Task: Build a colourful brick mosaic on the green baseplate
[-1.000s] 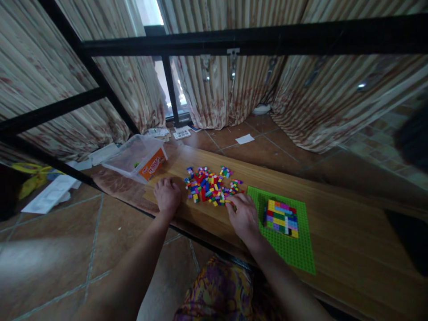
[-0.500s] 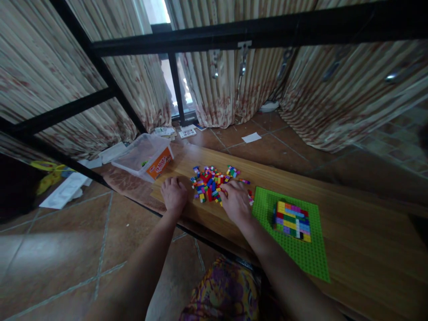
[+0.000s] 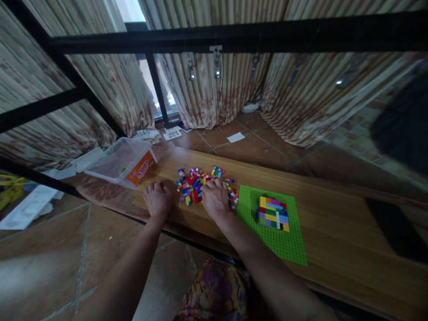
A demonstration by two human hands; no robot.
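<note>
My left hand (image 3: pixel 158 199) rests on the wooden board, left of a loose pile of small toy building bricks (image 3: pixel 194 183). Its fingers lie loosely bent and apart, with nothing visible in them. Over the right side of the pile is my right hand (image 3: pixel 216 197), its fingers curled down among the bricks; whatever they pinch is hidden. To the right lies a green baseplate (image 3: pixel 247 200), bearing a block of multicoloured bricks (image 3: pixel 272 213) joined in rows.
A clear plastic box (image 3: pixel 113 165) with an orange label stands at the board's left end. A dark flat object (image 3: pixel 397 227) lies on the right of the wooden board (image 3: pixel 327 223). A black metal frame (image 3: pixel 234 38) crosses in front of striped curtains.
The view has shifted right, so things appear further left. My right hand stays at the pile, its fingers now lower among the bricks. My left hand still rests on the board.
</note>
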